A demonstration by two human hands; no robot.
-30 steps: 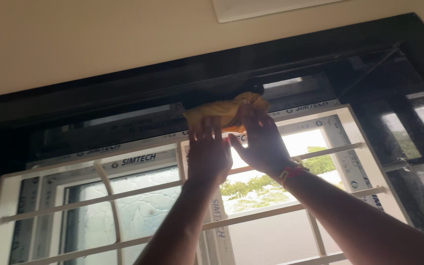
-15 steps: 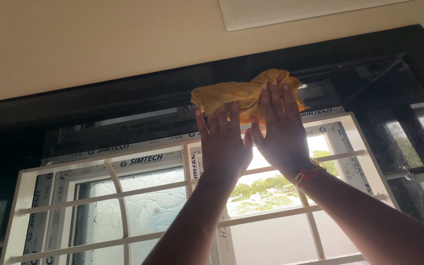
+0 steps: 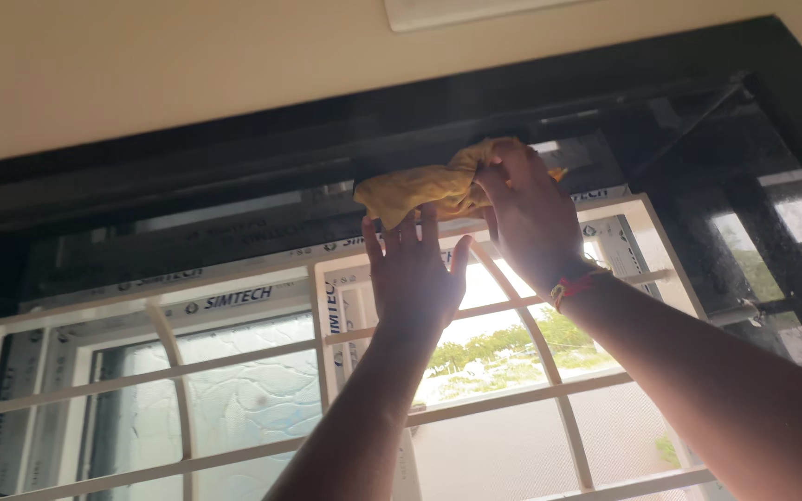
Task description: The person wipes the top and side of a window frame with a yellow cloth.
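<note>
Both my arms reach up to the top of a window. My right hand grips a crumpled yellow cloth and presses it against the dark upper frame. Just below the cloth's left part is my left hand, fingers spread, fingertips touching the cloth's lower edge and the white window frame. A red band sits on my right wrist.
White grille bars cross the window, with patterned frosted glass at the left and trees seen through the middle pane. A dark side frame runs down at the right. Beige ceiling lies above.
The cloth and both hands have shifted along the top frame, rightward in the view. My left hand has slipped from on the cloth to just under it.
</note>
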